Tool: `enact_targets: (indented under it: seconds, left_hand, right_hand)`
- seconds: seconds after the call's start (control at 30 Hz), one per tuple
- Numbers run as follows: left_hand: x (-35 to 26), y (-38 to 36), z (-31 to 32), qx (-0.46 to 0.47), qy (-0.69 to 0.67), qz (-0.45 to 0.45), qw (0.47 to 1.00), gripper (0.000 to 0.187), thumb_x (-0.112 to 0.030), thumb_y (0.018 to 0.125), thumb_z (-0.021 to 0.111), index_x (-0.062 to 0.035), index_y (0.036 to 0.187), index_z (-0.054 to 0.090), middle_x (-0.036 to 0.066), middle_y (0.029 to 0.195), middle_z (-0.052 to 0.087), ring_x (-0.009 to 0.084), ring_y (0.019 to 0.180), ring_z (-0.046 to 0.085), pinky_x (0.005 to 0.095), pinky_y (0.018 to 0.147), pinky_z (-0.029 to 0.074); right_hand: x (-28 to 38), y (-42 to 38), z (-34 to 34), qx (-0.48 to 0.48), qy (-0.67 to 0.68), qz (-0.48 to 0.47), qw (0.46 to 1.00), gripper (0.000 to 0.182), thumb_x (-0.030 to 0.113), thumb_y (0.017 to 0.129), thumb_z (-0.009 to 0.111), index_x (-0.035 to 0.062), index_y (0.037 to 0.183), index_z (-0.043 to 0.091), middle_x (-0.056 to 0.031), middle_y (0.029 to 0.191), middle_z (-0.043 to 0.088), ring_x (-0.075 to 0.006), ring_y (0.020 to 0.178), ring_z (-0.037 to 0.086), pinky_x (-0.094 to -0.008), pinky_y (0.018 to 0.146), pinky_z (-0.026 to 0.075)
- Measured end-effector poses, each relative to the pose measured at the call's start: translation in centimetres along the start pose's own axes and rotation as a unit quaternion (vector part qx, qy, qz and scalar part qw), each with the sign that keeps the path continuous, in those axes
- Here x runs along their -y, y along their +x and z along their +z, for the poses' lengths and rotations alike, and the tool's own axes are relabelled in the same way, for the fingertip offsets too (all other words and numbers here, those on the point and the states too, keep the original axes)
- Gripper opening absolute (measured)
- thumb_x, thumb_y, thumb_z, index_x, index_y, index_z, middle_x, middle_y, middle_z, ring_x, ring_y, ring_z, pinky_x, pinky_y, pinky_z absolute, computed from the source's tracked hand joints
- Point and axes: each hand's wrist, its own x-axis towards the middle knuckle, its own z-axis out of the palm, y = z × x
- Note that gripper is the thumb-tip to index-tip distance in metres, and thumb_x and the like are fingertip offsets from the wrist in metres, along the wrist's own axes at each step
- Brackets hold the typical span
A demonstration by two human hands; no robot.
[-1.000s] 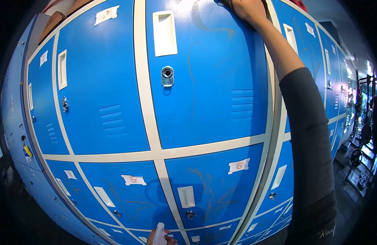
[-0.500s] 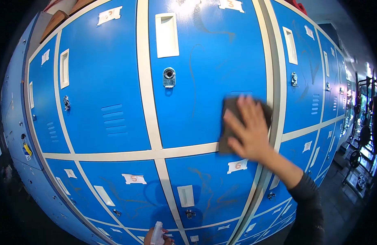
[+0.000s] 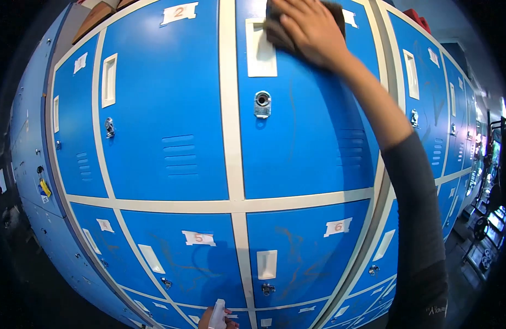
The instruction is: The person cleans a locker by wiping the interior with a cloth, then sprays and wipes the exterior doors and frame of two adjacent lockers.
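Note:
My right hand (image 3: 313, 33) presses a dark cloth (image 3: 277, 30) flat on the upper part of a blue locker door (image 3: 313, 159), just right of its white recessed handle (image 3: 262, 52). A round lock (image 3: 262, 104) sits below that handle. At the bottom edge, my left hand (image 3: 209, 318) is closed around a bottle with a whitish nozzle (image 3: 219, 312); most of the bottle is out of view. Brownish smudges show on the door labelled 6 (image 3: 297, 252) and the door labelled 5 (image 3: 181, 263).
More blue lockers with white frames extend right (image 3: 428, 98) and left (image 3: 72, 120). Lighter blue lockers (image 3: 30, 137) stand at the far left, with a yellow tag (image 3: 45, 188) hanging there. Dark racks (image 3: 486, 236) are at the far right.
My right hand has moved the cloth up from the door's lower right corner to its top. The lockers appear shifted right in view. My left hand still holds the bottle low down.

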Motion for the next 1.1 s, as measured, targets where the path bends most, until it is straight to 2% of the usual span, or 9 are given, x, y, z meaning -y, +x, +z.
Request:
enact_targets:
  seconds: [0.1,0.23,0.43,0.47,0.53,0.73,0.93,1.0,1.1]
  left_hand:
    - [-0.8,-0.1,-1.1,-0.011,-0.014,-0.025,1.000,0.046,0.000,0.080,0.069,-0.0001,0.123,0.055,0.003,0.091,0.060,0.0122,0.081,0.058,0.0283,0.071,0.051]
    - [-0.1,-0.3,-1.1,-0.040,0.005,-0.016,0.999,0.041,0.000,0.078,0.071,-0.0015,0.117,0.058,0.002,0.089,0.060,0.0109,0.079,0.057,0.0277,0.070,0.050]
    - [-2.7,0.0,-1.1,-0.026,-0.061,-0.046,0.997,0.037,-0.002,0.077,0.072,-0.0020,0.112,0.059,0.002,0.087,0.060,0.0103,0.078,0.056,0.0274,0.067,0.049]
    - [-3.0,0.2,-0.9,-0.024,-0.060,-0.057,0.996,0.038,-0.002,0.077,0.071,-0.0020,0.113,0.059,0.002,0.087,0.060,0.0106,0.077,0.057,0.0276,0.067,0.049]
    - [-3.4,0.6,-0.6,-0.020,-0.059,-0.077,0.995,0.039,-0.002,0.078,0.070,-0.0018,0.115,0.059,0.003,0.088,0.060,0.0111,0.077,0.057,0.0281,0.067,0.049]
    - [0.2,0.3,0.2,0.016,0.047,0.018,0.999,0.056,-0.001,0.080,0.070,-0.0004,0.133,0.050,0.004,0.087,0.059,0.0133,0.078,0.059,0.0284,0.067,0.050]
    - [-0.9,0.3,0.9,0.032,-0.089,-0.026,0.995,0.066,0.001,0.082,0.069,-0.0001,0.141,0.040,0.005,0.090,0.059,0.0153,0.079,0.060,0.0292,0.069,0.051]
    - [-0.9,0.2,0.8,0.029,-0.080,-0.017,0.996,0.065,0.001,0.081,0.070,0.0001,0.140,0.042,0.004,0.091,0.059,0.0148,0.079,0.060,0.0291,0.069,0.051]
    - [-1.6,0.0,0.4,0.011,-0.016,0.013,1.000,0.060,0.002,0.080,0.070,-0.0001,0.135,0.047,0.004,0.091,0.059,0.0141,0.079,0.060,0.0292,0.069,0.051]
  right_hand:
    - [-2.4,5.0,3.9,-0.053,0.005,0.026,0.998,0.045,0.029,0.096,0.042,0.0036,0.133,0.049,-0.0180,0.143,0.044,-0.0372,0.135,0.037,-0.0509,0.111,0.027]
    - [-0.5,7.6,4.5,-0.010,-0.012,0.040,0.999,0.050,0.036,0.097,0.040,0.0063,0.137,0.047,-0.0169,0.146,0.041,-0.0344,0.138,0.034,-0.0502,0.112,0.025]
    - [3.7,4.4,2.9,0.043,0.069,-0.092,0.992,0.063,0.047,0.093,0.044,0.0073,0.142,0.042,-0.0166,0.149,0.038,-0.0313,0.140,0.031,-0.0485,0.114,0.021]
    - [4.5,3.3,2.5,0.026,0.084,-0.117,0.989,0.060,0.045,0.094,0.044,0.0062,0.140,0.044,-0.0169,0.146,0.041,-0.0332,0.139,0.032,-0.0486,0.113,0.023]
    - [6.5,0.5,2.0,0.014,0.065,-0.122,0.990,0.051,0.040,0.094,0.046,0.0152,0.139,0.047,-0.0057,0.149,0.040,-0.0243,0.140,0.033,-0.0467,0.115,0.023]
    - [8.4,-4.5,-1.4,0.079,0.109,-0.120,0.984,0.046,0.038,0.096,0.044,0.0198,0.138,0.049,-0.0035,0.148,0.041,-0.0219,0.140,0.033,-0.0456,0.115,0.022]
    - [4.1,0.5,1.8,-0.001,0.020,-0.092,0.996,0.049,0.041,0.095,0.044,0.0195,0.139,0.048,-0.0060,0.147,0.042,-0.0270,0.140,0.032,-0.0454,0.114,0.024]
    - [2.1,3.0,2.1,0.017,0.045,-0.048,0.998,0.052,0.038,0.095,0.042,0.0051,0.135,0.048,-0.0181,0.143,0.044,-0.0359,0.138,0.033,-0.0491,0.110,0.027]
    - [-0.9,4.9,2.5,-0.051,-0.126,-0.022,0.990,0.045,0.032,0.095,0.040,0.0025,0.127,0.052,-0.0198,0.140,0.046,-0.0387,0.136,0.035,-0.0513,0.107,0.032]
